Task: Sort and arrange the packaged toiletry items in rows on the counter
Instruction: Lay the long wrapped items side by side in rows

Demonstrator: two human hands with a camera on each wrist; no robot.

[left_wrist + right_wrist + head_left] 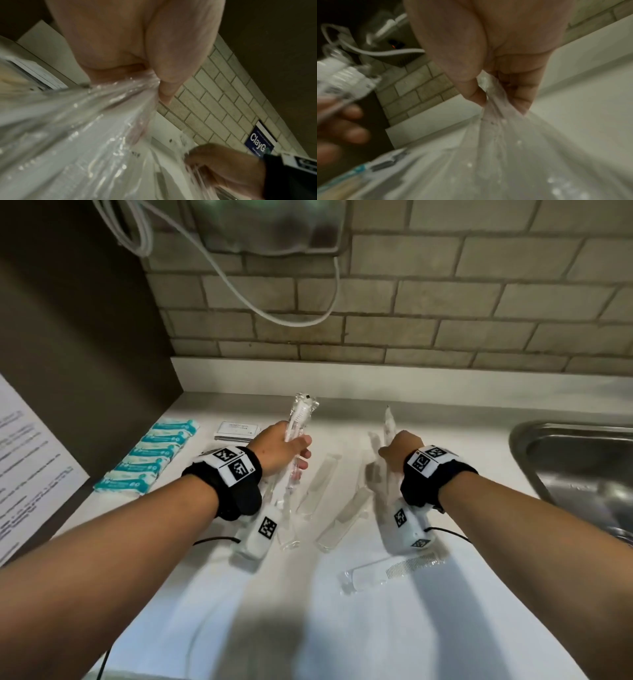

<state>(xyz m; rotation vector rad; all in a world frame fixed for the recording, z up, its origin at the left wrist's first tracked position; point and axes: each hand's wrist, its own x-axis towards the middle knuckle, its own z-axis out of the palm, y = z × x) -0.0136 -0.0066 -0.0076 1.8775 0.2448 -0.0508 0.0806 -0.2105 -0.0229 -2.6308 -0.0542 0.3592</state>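
Observation:
My left hand (287, 445) grips a bundle of clear-wrapped toothbrushes (299, 419) that stands up above the white counter (342, 628). The wrap (102, 108) runs out from under the thumb in the left wrist view. My right hand (399, 450) holds another bundle of clear-wrapped packets (388, 422), with its plastic (493, 108) pinched between thumb and fingers. Loose clear packets (318, 487) lie on the counter between my hands. A wrapped white comb (394, 568) lies nearer to me.
A row of teal-and-white packets (150, 455) runs along the left side by the dark wall. A small white card box (238, 429) lies behind my left hand. A steel sink (582, 470) is at the right. Tiled wall and a hanging cable (239, 292) stand behind.

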